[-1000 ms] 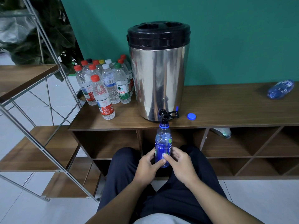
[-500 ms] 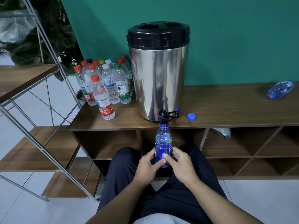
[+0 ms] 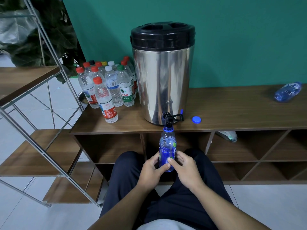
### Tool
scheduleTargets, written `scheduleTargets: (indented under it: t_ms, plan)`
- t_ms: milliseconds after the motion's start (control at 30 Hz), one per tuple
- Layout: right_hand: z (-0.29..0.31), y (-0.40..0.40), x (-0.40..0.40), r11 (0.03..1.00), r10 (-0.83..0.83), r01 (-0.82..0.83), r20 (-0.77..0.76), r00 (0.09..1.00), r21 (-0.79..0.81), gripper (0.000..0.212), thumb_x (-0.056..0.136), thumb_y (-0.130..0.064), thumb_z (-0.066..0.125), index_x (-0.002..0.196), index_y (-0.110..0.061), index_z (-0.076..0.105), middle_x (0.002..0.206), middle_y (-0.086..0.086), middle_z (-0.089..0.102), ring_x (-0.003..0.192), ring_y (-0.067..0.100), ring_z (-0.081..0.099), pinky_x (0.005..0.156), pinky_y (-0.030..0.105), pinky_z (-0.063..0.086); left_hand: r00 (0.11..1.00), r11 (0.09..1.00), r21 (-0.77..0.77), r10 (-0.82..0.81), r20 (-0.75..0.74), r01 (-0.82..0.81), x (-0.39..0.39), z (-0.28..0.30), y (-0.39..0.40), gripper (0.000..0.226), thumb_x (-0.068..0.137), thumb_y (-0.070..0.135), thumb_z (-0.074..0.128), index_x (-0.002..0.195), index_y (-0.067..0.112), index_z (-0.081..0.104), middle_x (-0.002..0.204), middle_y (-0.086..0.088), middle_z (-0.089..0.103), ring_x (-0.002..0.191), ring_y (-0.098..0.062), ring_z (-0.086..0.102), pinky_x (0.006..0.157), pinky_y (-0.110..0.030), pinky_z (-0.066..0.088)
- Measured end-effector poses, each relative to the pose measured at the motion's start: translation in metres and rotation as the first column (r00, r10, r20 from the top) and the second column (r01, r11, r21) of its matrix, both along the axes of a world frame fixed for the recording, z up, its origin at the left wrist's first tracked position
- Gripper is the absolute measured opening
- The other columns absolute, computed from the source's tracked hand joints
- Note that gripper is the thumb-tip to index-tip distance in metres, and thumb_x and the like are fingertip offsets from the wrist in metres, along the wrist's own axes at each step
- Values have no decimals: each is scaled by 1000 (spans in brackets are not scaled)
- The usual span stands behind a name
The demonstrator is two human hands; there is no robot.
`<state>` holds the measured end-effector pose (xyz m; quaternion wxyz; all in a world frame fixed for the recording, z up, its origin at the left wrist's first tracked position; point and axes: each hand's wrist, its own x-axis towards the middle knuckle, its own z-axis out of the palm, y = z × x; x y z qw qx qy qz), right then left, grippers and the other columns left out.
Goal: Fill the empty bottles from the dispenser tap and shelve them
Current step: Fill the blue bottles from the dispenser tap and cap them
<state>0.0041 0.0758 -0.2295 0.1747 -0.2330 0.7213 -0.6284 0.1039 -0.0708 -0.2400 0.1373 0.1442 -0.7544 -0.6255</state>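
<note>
Blue bottle (image 3: 167,151) stands upright, long axis vertical, open neck right under the black tap (image 3: 169,119) of the steel dispenser (image 3: 162,77). Left hand (image 3: 152,170) and right hand (image 3: 184,166) both wrap its lower half, each grip curled round the ribbed clear-blue plastic. Its blue cap (image 3: 196,120) lies on the wooden desk (image 3: 232,112) just right of the tap. Capped clear bottles (image 3: 108,90) cluster left of the dispenser; another blue bottle lying flat (image 3: 288,91) sits far right. Open cubbies (image 3: 232,146) run below the desk edge.
</note>
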Motion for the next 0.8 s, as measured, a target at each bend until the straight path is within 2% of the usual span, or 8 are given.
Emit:
scheduleTargets:
  t_ms: [267, 500, 800]
  plan:
    - [0, 1, 1, 1000, 5, -5, 13, 1000, -5, 35, 103, -11, 77, 125, -38, 72, 119, -33, 76, 119, -10, 69, 94, 5, 49, 1000, 1000, 4, -2, -7, 2, 0, 0, 0, 52, 107, 10, 76, 155, 24, 64, 143, 7, 76, 137, -15, 70, 120, -45, 54]
    - [-4, 0, -1, 999, 20, -19, 25, 1000, -42, 33, 103, -8, 76, 131, -25, 75, 125, -19, 80, 123, 1, 72, 100, 11, 52, 1000, 1000, 20, 8, -3, -8, -1, -1, 0, 51, 107, 9, 76, 154, 25, 66, 142, 5, 77, 136, -17, 70, 120, -47, 54]
    - [-2, 0, -1, 1000, 9, -8, 26, 1000, -30, 35, 102, -8, 76, 126, -34, 74, 121, -25, 79, 120, -4, 71, 96, 9, 52, 1000, 999, 33, 3, -7, -2, -1, -2, 0, 51, 106, 7, 76, 153, 24, 66, 142, 5, 77, 136, -17, 71, 119, -45, 55]
